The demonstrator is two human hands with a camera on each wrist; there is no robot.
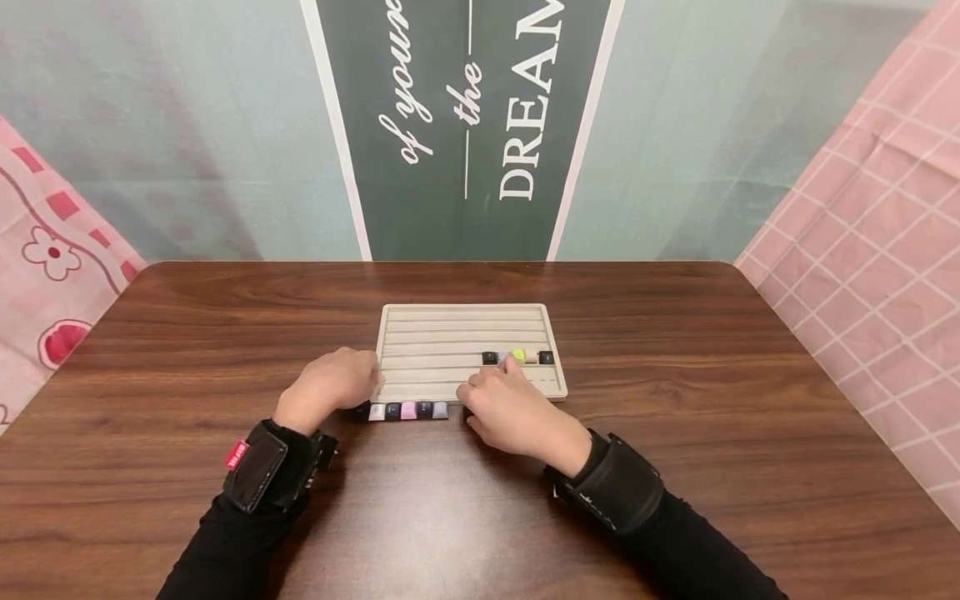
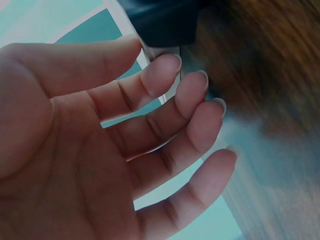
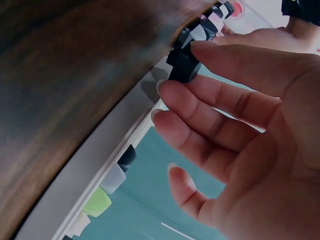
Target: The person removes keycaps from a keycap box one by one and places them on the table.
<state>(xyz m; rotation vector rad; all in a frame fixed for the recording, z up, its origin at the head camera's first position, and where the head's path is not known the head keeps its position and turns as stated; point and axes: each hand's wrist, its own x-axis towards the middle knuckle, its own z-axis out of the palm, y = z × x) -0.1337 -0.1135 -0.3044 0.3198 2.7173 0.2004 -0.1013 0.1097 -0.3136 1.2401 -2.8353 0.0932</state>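
Observation:
A cream ridged tray point(image 1: 427, 337) lies on the table with several keycaps in one of its rows, among them a lime-green keycap point(image 1: 518, 356). Along its front edge runs a line of loose keycaps, including a pink keycap point(image 1: 408, 410) and a grey keycap point(image 1: 440, 410). At the line's left end my left hand point(image 1: 337, 379) has thumb and index fingertips at a black keycap point(image 2: 167, 22), its other fingers bent loosely. My right hand point(image 1: 513, 412) pinches another black keycap point(image 3: 185, 65) between thumb and index finger at the line's right end.
Brown wood-grain table point(image 1: 675, 367) surrounds the tray. Behind it hangs a green cloth with white lettering point(image 1: 465, 125), flanked by pink patterned cloths point(image 1: 877, 208). Black bands point(image 1: 618, 492) wrap both wrists.

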